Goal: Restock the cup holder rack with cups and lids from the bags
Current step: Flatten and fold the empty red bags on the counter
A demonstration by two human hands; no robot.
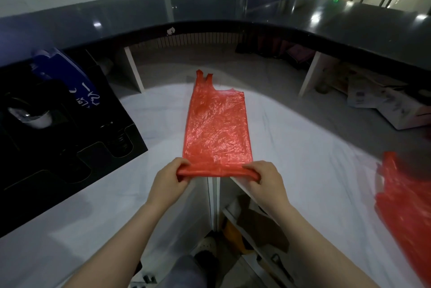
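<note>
A flattened red plastic bag (pixel 217 124) lies stretched out on the white counter (pixel 303 147), its handles pointing away from me. My left hand (pixel 169 180) pinches its near left corner and my right hand (pixel 265 180) pinches its near right corner, where the near edge is rolled over. A black cup holder rack (pixel 70 147) stands at the left, with a stack of dark lids (pixel 119 140) in one slot and a white cup (pixel 35 117) in another. A second red bag (pixel 405 206) lies at the right edge.
A dark glossy raised counter (pixel 210 10) curves behind the white one. A blue package (pixel 67 77) leans behind the rack. Cardboard boxes (pixel 401 110) sit under the raised counter at the right. Open shelves with clutter lie below my hands.
</note>
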